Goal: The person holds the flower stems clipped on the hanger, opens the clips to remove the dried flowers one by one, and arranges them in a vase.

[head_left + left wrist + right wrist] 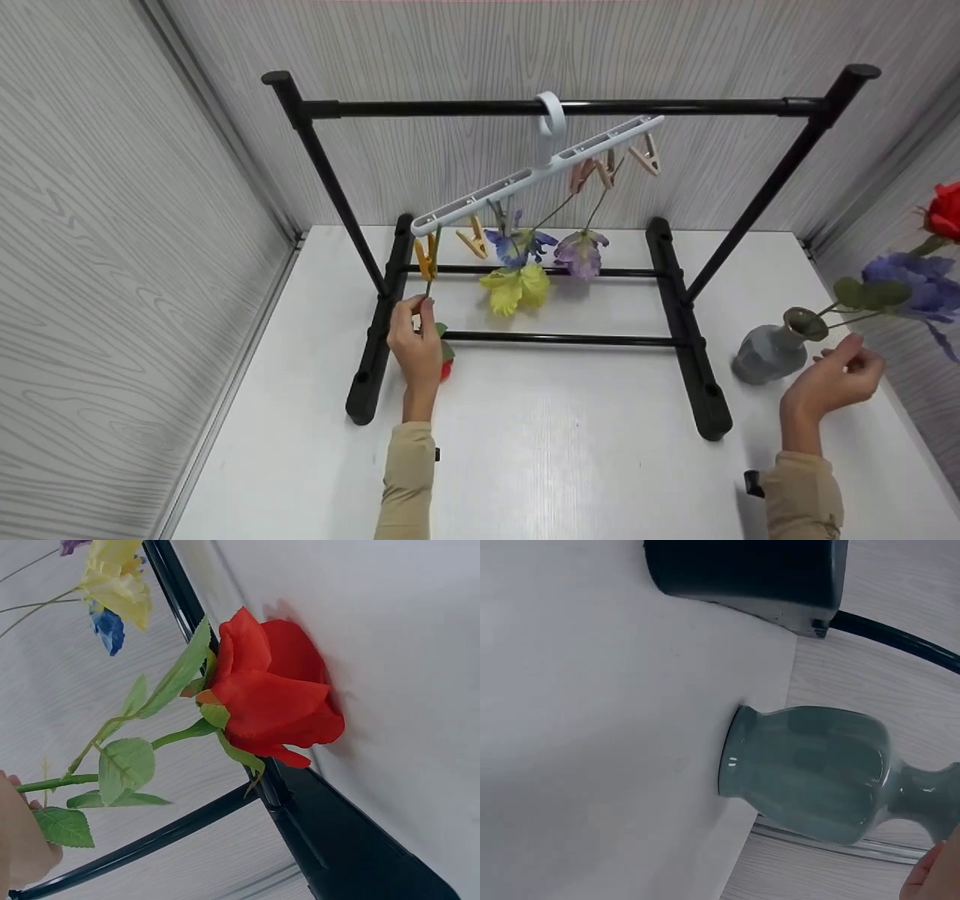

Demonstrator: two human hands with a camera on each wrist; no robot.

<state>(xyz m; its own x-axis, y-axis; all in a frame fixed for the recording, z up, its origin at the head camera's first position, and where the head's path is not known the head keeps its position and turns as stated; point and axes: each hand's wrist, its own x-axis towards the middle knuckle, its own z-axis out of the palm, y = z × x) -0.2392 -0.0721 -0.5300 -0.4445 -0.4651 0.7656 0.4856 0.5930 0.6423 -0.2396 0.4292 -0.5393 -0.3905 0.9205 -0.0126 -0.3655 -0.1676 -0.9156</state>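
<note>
Perhaps the red rose [274,690], head-down below the yellow clip [426,259], is risking a fall if the left hand's [416,351] stem-pinching grip is loosening, while the right hand [832,386] is seemingly holding nothing.

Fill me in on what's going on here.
A person's left hand pinches the stem of an upside-down red rose, just below a yellow clip at the left end of a white hanger. Blue, yellow and purple flowers hang farther along it. The right hand is close beside a grey vase holding more flowers; whether it touches anything is unclear.
</note>
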